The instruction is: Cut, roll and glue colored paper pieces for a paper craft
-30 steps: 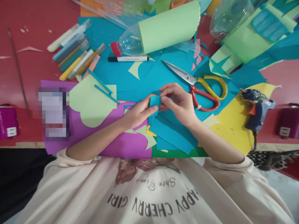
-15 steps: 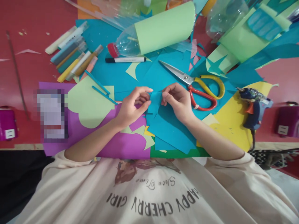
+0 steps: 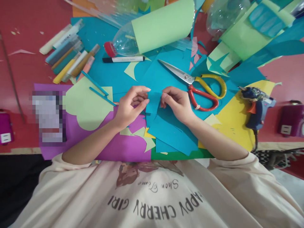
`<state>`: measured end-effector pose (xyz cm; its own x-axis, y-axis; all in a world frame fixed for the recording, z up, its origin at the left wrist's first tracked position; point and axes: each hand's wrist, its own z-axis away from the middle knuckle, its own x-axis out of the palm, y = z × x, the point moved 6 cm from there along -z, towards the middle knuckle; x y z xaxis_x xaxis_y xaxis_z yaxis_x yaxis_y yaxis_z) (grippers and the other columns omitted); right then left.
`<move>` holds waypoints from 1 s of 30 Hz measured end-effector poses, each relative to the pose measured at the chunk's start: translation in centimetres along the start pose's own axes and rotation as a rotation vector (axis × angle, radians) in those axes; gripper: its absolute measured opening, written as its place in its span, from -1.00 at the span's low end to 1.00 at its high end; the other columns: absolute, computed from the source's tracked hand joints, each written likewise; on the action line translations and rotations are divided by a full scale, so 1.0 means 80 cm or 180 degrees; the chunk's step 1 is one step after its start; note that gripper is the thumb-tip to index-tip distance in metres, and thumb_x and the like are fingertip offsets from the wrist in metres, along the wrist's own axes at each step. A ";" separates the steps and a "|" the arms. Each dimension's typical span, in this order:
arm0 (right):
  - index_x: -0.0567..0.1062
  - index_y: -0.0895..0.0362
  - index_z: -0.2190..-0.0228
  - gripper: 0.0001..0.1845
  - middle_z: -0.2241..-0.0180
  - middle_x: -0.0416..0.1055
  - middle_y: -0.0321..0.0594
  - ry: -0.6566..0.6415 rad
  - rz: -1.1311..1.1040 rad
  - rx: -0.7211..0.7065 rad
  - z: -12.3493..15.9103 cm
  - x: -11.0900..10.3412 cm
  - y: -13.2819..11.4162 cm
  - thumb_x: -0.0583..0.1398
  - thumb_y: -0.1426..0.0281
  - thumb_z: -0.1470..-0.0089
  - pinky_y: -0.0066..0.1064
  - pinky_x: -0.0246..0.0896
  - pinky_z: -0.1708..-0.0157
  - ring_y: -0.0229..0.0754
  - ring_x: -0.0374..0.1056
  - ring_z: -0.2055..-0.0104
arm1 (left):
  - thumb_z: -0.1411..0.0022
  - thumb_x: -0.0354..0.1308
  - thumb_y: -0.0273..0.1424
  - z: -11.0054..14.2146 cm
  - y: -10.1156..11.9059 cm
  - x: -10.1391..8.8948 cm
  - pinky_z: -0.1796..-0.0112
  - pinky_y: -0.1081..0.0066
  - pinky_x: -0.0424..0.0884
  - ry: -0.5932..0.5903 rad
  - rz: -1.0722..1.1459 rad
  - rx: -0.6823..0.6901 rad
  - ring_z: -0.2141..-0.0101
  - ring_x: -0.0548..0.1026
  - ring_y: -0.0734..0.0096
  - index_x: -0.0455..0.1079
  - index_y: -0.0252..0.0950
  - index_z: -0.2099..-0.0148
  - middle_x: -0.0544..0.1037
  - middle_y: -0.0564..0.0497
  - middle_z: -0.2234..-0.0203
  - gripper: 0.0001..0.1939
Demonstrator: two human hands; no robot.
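Observation:
A small piece of blue paper (image 3: 153,104) stands between my two hands over larger blue sheets. My left hand (image 3: 132,104) has its fingers curled, with thumb and fingertips at the paper's left edge. On the other side, my right hand (image 3: 177,103) pinches the right edge between thumb and forefinger. Scissors (image 3: 188,78) with one yellow and one red handle lie just beyond my right hand, their blades pointing to the far left. A green scalloped paper shape (image 3: 87,106) rests left of my left hand, with thin blue strips (image 3: 101,95) on it.
A clear bottle (image 3: 124,39) wrapped in green paper lies behind a marker (image 3: 123,59). Several coloured pens (image 3: 68,50) are at the far left, near a blurred-out phone-like object (image 3: 48,117). A glue gun (image 3: 257,106) rests on yellow paper (image 3: 234,123) at the right.
The whole view has shifted slightly, so things appear a little further left. Both hands keep their places at the small blue paper, which now faces me a bit more squarely.

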<state>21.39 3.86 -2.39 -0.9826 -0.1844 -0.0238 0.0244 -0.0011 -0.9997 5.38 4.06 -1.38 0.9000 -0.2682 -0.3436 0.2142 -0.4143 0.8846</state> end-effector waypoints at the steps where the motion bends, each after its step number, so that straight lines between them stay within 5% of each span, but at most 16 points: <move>1: 0.39 0.13 0.44 -0.53 0.57 0.30 -0.37 -0.0041 0.0021 0.0011 0.000 0.001 0.000 0.18 -0.05 -0.10 -0.49 0.19 0.54 -0.38 0.22 0.56 | -0.35 0.12 -0.27 0.001 0.000 -0.001 0.44 0.69 0.44 0.0025 -0.0037 0.0028 0.39 0.53 0.65 0.32 -0.17 -0.03 0.51 0.08 0.32 -0.76; 9: 0.42 0.12 0.51 -0.51 0.51 0.36 -0.30 -0.0418 0.0254 -0.0095 0.000 0.008 -0.002 0.20 -0.06 -0.07 -0.43 0.20 0.47 -0.34 0.27 0.48 | -0.38 0.06 -0.25 0.003 0.005 -0.007 0.48 0.62 0.41 0.0358 -0.0309 0.0352 0.40 0.51 0.62 0.32 -0.14 0.06 0.52 0.05 0.24 -0.85; 14: 0.40 0.12 0.52 -0.51 0.57 0.33 -0.35 -0.0119 0.0072 0.0004 -0.001 0.003 0.002 0.25 -0.07 -0.01 -0.47 0.20 0.55 -0.36 0.24 0.55 | -0.39 -0.02 -0.12 0.000 0.006 -0.001 0.36 0.48 0.48 -0.0090 -0.0299 0.0009 0.33 0.52 0.50 0.35 -0.22 0.13 0.54 -0.06 0.16 -0.71; 23: 0.39 0.13 0.52 -0.52 0.61 0.30 -0.38 0.0139 -0.0163 0.0073 -0.002 -0.003 -0.002 0.26 -0.04 -0.02 -0.49 0.20 0.59 -0.39 0.23 0.60 | -0.43 -0.13 -0.21 -0.001 0.022 0.000 0.21 0.35 0.46 -0.0378 -0.0237 0.0200 0.19 0.54 0.33 0.46 -0.23 0.24 0.59 -0.01 0.36 -0.62; 30: 0.39 0.12 0.53 -0.53 0.66 0.32 -0.41 0.0240 -0.0220 0.0095 -0.003 -0.007 0.000 0.27 -0.03 -0.02 -0.51 0.21 0.61 -0.40 0.24 0.63 | -0.33 0.09 -0.40 -0.003 0.027 0.008 0.29 0.50 0.42 -0.0411 -0.0419 0.0309 0.34 0.52 0.49 0.41 -0.25 0.28 0.57 0.06 0.41 -0.88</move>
<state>21.88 4.24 -2.36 -0.9931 -0.1085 0.0436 -0.0394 -0.0408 -0.9984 6.48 3.20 0.35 0.8092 -0.3128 -0.4973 0.2836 -0.5334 0.7969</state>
